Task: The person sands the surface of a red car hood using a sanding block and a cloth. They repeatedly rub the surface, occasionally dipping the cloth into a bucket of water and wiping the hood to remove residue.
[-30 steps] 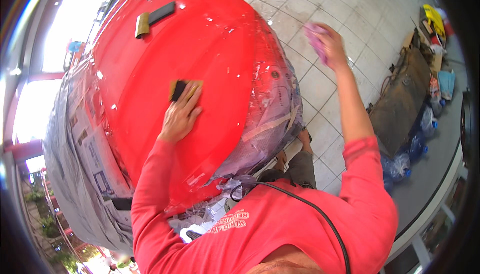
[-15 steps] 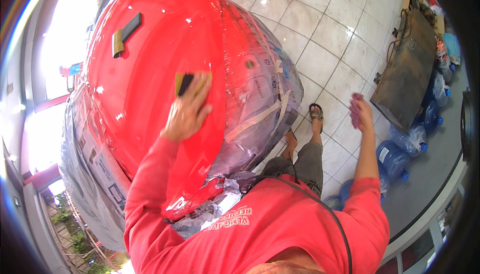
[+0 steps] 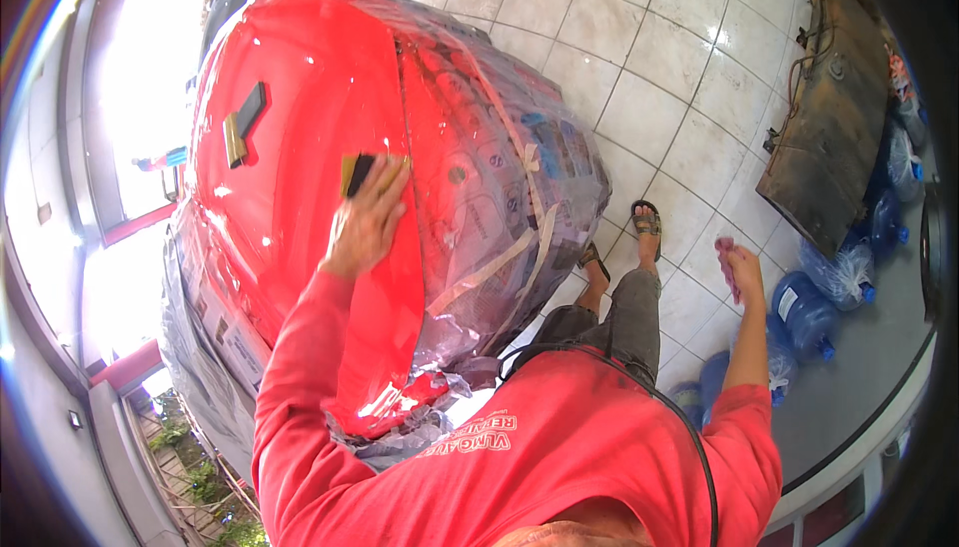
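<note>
My left hand (image 3: 366, 227) lies with fingers extended over a sanding block (image 3: 357, 175), black with a yellow abrasive sheet, pressing it to a glossy red car panel (image 3: 300, 237). Its fingers hide part of the block. To the far left, a second block (image 3: 254, 107), dark grey, rests on the same panel, and a folded yellow abrasive sheet (image 3: 235, 141) touches its near end. Away from the car, on the right, my right hand (image 3: 743, 273) is closed around a crumpled maroon cloth (image 3: 726, 259) that hangs over its fingers.
Clear plastic film and newspaper (image 3: 489, 207) with tape cover the car beside the panel. At right a dark, worn metal panel (image 3: 829, 117) leans near several blue water jugs (image 3: 805, 309). A black cord (image 3: 689, 427) runs over my red shirt. White floor tiles (image 3: 609, 22) lie beyond.
My left hand and the sanding block have moved farther up the red panel, closer to the loose block's level. My right hand has turned and the cloth hangs differently. The whole view has shifted.
</note>
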Available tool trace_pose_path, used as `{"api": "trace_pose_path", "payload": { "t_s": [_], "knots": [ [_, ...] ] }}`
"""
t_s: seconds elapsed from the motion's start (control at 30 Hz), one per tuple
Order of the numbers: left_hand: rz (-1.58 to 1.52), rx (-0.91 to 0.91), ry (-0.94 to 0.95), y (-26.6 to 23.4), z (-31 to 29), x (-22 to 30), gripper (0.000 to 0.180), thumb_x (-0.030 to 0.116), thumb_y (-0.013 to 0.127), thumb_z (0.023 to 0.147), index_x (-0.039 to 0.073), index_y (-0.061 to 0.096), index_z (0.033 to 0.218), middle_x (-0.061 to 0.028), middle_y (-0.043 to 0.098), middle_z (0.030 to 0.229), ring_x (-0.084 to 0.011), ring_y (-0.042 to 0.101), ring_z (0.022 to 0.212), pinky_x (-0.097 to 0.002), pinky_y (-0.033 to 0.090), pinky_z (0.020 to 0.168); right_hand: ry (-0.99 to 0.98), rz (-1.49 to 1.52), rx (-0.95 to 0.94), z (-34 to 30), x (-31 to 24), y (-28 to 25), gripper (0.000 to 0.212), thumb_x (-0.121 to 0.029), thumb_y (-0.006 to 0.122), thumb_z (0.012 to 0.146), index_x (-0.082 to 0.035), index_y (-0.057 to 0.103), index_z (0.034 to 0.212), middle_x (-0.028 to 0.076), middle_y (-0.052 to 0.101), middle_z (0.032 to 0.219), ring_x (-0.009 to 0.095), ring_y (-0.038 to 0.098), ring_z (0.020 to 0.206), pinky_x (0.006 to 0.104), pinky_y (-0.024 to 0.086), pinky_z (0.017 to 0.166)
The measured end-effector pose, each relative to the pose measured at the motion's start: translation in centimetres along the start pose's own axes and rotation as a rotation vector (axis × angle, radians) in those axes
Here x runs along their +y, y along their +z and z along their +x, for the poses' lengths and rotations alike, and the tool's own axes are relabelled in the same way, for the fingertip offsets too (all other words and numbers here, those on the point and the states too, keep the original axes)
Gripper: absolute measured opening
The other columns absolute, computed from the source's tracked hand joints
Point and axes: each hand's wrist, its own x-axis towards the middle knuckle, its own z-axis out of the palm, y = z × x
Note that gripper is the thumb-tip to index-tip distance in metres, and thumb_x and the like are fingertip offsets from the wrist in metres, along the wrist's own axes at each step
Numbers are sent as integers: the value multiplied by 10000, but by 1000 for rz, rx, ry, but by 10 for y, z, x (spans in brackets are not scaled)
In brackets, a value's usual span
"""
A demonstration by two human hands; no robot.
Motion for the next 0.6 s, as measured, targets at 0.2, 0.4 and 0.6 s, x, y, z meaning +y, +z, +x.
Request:
{"api": "trace_pose_path", "payload": {
  "t_s": [0.2,0.4,0.6],
  "knots": [
    [-28,-7,-136,-3,110,-73,404,213,568,1084,146,633,1478,-97,595,1555,-385,553,1432,-474,537,1116,38,34,-106,10,9,-3,178,-142,649,932,-33,743,1038,-27,594,703,77,491,551,276,355,486],
    [154,22,-149,16,130,-80,473,263,554,1098,99,574,1540,-132,549,1599,-357,479,1507,-458,514,1144,81,130,-33,0,32,-35,148,-161,673,925,-37,735,976,-19,613,714,82,504,566,286,365,493],
    [146,-192,-63,-17,60,-32,514,206,629,1063,161,566,1571,-104,563,1599,-295,455,1545,-451,476,1202,177,-70,119,-25,121,-69,168,-185,719,896,-27,772,911,-5,648,724,97,531,590,310,384,530]
  ]
}}
